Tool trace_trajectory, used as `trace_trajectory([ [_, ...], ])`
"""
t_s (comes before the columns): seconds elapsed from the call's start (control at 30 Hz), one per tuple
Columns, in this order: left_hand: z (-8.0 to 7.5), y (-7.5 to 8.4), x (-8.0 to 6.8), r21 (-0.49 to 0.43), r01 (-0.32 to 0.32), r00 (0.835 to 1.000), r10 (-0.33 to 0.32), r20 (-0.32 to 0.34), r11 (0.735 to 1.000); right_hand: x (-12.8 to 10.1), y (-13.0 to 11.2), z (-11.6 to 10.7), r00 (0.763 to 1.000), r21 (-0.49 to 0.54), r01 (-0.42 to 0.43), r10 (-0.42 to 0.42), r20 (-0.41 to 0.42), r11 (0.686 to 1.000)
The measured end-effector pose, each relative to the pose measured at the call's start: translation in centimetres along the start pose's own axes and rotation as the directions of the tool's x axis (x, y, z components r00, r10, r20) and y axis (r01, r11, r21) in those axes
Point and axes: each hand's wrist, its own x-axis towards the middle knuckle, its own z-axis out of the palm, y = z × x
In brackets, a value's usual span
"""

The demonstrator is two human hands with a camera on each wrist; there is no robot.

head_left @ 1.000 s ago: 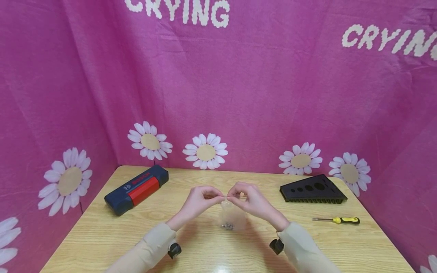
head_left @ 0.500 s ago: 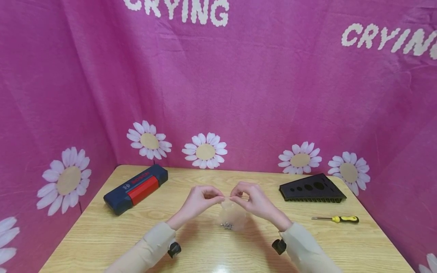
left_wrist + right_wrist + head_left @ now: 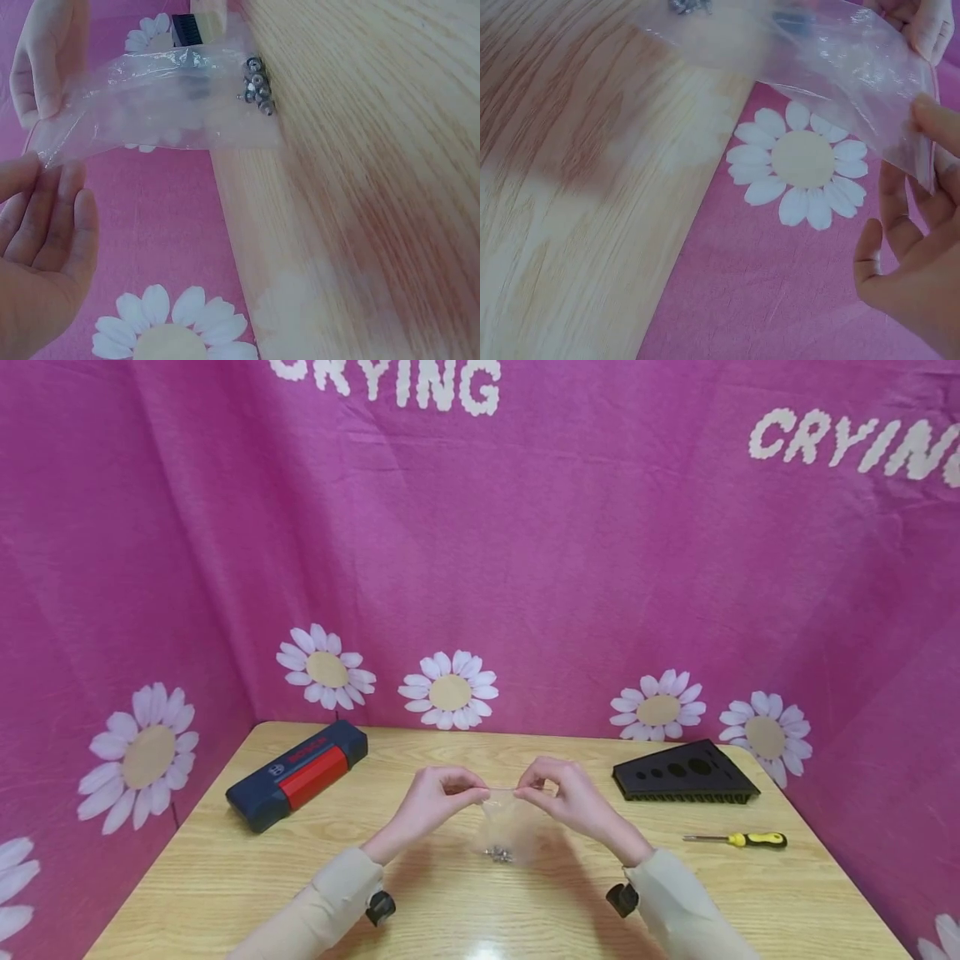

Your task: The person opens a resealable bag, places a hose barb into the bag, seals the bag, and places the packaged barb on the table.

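Clear plastic bag [image 3: 508,827] hangs above the middle of the wooden table [image 3: 225,877], small metal screws [image 3: 498,855] at its bottom; left hand [image 3: 435,797] and right hand [image 3: 562,793] each pinch its top edge

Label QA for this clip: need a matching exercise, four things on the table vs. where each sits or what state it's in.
Things:
1. clear plastic bag
2. blue and red case
3. black holder with holes
4. yellow-handled screwdriver

Places or states:
A. lying at the table's right edge, nearer the person than the black piece
B. far left part of the table, closed
C. pinched at its top by the left hand and right hand, small metal parts in its bottom
D. far right part of the table, by the daisy backdrop

Pairs: 1-C, 2-B, 3-D, 4-A
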Motion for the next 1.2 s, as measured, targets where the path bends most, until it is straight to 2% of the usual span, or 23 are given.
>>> trace_trajectory([
  [0.17,-0.1,-0.1,-0.1,-0.006,0.014,1.000,-0.015,-0.018,1.000,-0.6,0.5,-0.5,0.998,0.002,-0.058,0.058,0.011,0.998],
  [0.33,-0.2,-0.2,-0.2,-0.011,0.007,1.000,-0.007,-0.012,1.000,-0.8,0.8,-0.9,0.999,-0.018,-0.032,0.032,0.015,0.999],
  [0.5,-0.2,-0.1,-0.3,-0.029,0.015,1.000,-0.015,-0.009,0.999,-0.9,0.9,-1.2,0.998,-0.022,-0.066,0.066,0.002,0.998],
  [0.7,-0.3,-0.2,-0.4,-0.020,0.010,1.000,-0.010,-0.006,1.000,-1.0,1.0,-1.6,0.999,-0.021,-0.053,0.053,0.003,0.998],
  [0.93,-0.3,-0.1,-0.4,-0.023,0.020,1.000,-0.021,-0.009,1.000,-1.1,1.1,-1.5,0.995,-0.027,-0.094,0.094,-0.032,0.995],
  [1.2,-0.4,0.0,-0.4,-0.042,0.008,1.000,-0.007,0.005,0.999,-1.2,0.7,-1.9,0.995,-0.017,-0.095,0.095,-0.005,0.995],
])
